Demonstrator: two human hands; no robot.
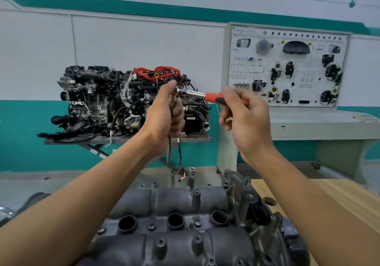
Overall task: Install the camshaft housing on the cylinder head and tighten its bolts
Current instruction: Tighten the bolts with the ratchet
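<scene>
Readying the ratchet (197, 94) above the camshaft housing (185, 204)
At mid-frame the left hand (168, 111) wraps round the long extension bar (169, 150) while the right hand (244, 117) pinches the ratchet's red handle. The housing lies at lower centre with bolts (151, 227) in its holes. It would be best to lower the bar squarely onto a bolt, keep it plumb and tighten evenly, crosswise.

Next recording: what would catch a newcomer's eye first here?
Mid-frame, the left hand and right hand hold a red-handled ratchet wrench raised in the air, the left gripping its upright bar. Below them, across the bottom, lies the dark grey camshaft housing with three round holes. Behind, an engine stands at left, and a display board at right.
</scene>
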